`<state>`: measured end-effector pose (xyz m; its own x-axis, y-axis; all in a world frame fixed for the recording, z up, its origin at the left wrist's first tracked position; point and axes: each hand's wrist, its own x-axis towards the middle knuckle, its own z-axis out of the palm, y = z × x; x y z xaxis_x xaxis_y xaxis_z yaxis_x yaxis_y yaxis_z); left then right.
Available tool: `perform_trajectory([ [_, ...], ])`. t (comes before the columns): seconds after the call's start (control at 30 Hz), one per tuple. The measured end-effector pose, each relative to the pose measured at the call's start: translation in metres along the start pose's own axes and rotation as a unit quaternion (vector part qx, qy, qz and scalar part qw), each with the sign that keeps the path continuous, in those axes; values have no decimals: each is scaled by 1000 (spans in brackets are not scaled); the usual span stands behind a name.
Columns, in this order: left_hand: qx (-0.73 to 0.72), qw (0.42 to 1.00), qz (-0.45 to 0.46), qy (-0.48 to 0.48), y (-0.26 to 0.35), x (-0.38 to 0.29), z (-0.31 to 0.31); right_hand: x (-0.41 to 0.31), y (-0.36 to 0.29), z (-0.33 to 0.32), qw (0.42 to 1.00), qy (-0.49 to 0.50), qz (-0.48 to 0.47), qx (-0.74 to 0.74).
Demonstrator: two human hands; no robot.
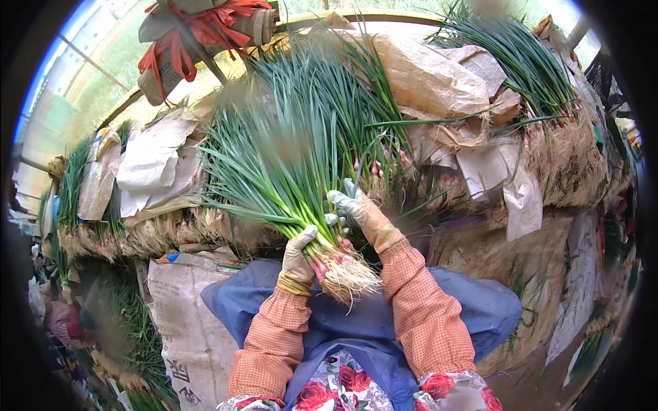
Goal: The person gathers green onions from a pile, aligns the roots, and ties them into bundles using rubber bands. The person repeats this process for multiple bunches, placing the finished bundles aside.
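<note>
A bunch of spring onions (308,216), with pinkish bulbs and pale stringy roots (350,275), is tilted over my lap. My left hand (299,257), in a pale glove with a yellowish cuff, grips it low on the stalks, thumb across the front. On the bunch's right side is my right hand (360,205), gloved too, with thumb and fingers spread beside the stalks. Some of its fingers are bent in near the bulbs; whether they pinch a stalk is unclear. Behind the bunch stand more spring onions (329,103), their leaves overlapping those in my hand.
A raised row of onions with hanging roots (169,226) curves across in front, partly covered by woven sacks (432,72). Red ties (205,31) hang on a rolled sack at the upper left. A blue apron (478,303) covers my knees. A printed sack (190,308) hangs at left.
</note>
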<state>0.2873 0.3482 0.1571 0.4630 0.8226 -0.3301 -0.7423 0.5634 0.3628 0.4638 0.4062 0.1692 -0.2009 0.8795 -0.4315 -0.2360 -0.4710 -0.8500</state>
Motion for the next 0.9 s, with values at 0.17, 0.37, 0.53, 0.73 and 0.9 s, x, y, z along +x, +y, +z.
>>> perform_trajectory([
  [0.17, 101, 991, 78, 41, 14, -12, -8, 21, 8, -6, 981, 8, -98, 169],
  [0.37, -24, 995, 93, -25, 13, -23, -2, -26, 39, -97, 922, 126, -272, 247],
  [0.53, 30, 993, 115, -9, 15, -20, 1, -59, 18, -117, 698, 215, 185, -657],
  [0.73, 47, 994, 95, 3, 7, -17, 14, 20, 34, -36, 772, 246, -170, -561],
  [0.9, 81, 989, 112, 60, 15, -27, 25, 32, 18, -78, 952, 90, -78, -283],
])
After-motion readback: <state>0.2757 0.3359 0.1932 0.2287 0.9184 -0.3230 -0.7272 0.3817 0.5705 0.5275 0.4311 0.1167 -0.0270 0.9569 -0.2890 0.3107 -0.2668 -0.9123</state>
